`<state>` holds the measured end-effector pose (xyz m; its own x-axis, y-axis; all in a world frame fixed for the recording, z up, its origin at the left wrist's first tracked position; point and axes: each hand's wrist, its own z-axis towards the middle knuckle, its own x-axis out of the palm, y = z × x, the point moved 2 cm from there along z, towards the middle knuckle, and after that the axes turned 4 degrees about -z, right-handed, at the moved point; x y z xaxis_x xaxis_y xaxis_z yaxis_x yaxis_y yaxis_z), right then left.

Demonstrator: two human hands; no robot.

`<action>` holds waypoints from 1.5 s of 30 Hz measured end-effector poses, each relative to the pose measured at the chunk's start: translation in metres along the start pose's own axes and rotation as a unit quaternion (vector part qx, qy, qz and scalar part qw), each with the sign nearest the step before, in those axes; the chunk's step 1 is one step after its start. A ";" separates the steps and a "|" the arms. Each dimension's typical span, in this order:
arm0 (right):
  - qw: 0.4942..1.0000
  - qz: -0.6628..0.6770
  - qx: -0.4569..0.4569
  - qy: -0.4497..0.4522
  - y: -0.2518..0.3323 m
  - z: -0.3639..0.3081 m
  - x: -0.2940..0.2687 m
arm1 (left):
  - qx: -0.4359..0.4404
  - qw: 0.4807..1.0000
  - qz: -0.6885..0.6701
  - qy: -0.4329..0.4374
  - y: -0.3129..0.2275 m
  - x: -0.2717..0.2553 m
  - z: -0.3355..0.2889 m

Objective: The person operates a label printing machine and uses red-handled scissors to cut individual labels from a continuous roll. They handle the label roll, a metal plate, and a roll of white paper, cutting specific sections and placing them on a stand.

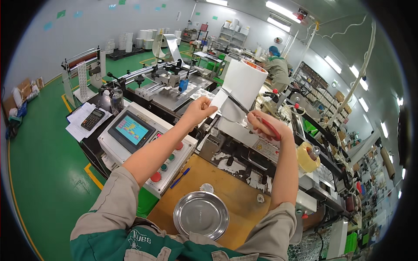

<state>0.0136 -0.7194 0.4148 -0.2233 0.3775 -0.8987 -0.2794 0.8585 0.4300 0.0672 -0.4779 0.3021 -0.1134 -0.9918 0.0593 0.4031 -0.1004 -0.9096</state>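
A large white roll (244, 82) of sheet material stands upright on the machine in front of me, its loose end hanging down toward my hands. My left hand (198, 112) is closed in a pinch at the left edge of that loose end. My right hand (263, 124) grips red-handled scissors (235, 101), whose dark blades point up and left across the front of the white sheet. From this angle I cannot tell whether the blades are apart or touching the sheet.
Left of the roll sits a control box with a lit screen (132, 130) and red and green buttons. A round metal dish (201, 215) and a blue pen (180, 178) lie on the brown board. Yellowish tape (307, 158) is at right. A co-worker (277, 67) stands farther back.
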 end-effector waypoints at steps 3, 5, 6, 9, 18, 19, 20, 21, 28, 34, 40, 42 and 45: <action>0.999 -0.026 0.013 -0.019 0.030 -0.003 -0.014 | 0.000 0.999 0.047 0.001 -0.001 -0.015 0.001; 0.998 -0.054 0.041 -0.012 0.039 -0.010 -0.017 | -0.001 0.992 0.127 0.004 0.003 -0.031 0.001; 0.995 -0.081 -0.022 -0.048 0.039 -0.006 -0.011 | 0.031 0.987 0.158 0.004 0.004 -0.042 -0.008; 0.959 -0.139 -0.197 -0.147 0.021 -0.003 0.022 | 0.049 0.966 0.253 0.007 -0.001 -0.081 -0.063; 0.940 0.006 -0.340 -0.015 0.130 -0.072 0.109 | -0.115 0.946 -0.024 -0.300 -0.024 -0.205 -0.292; 0.937 -0.014 -0.349 0.002 0.147 -0.073 0.119 | -0.123 0.938 -0.027 -0.323 -0.022 -0.221 -0.311; 0.929 -0.060 -0.363 0.025 0.174 -0.078 0.122 | -0.106 0.924 -0.043 -0.366 -0.020 -0.232 -0.329; 0.893 -0.086 -0.442 0.008 0.194 -0.075 0.134 | -0.088 0.906 -0.052 -0.411 -0.030 -0.243 -0.348; 0.850 -0.112 -0.504 0.099 0.351 -0.062 0.209 | -0.022 0.879 -0.070 -0.471 -0.079 -0.353 -0.446; 0.831 0.019 -0.513 0.215 0.476 -0.029 0.336 | -0.044 0.819 -0.030 -0.571 -0.109 -0.451 -0.569; 0.782 0.373 -0.179 0.466 0.488 0.013 0.582 | -0.116 0.743 -0.004 -0.659 -0.120 -0.519 -0.673; 0.814 0.343 -0.062 0.464 0.483 0.015 0.651 | -0.098 0.713 -0.009 -0.695 -0.130 -0.543 -0.686; 0.875 0.153 -0.016 0.459 0.438 0.054 0.758 | -0.085 0.707 -0.001 -0.702 -0.128 -0.594 -0.702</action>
<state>-0.2272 -0.0384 -0.0823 -0.9442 0.1373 -0.2993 -0.0983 0.7498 0.6543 -0.5551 0.1800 0.0949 0.9476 -0.1042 0.3019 0.2758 -0.2096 -0.9381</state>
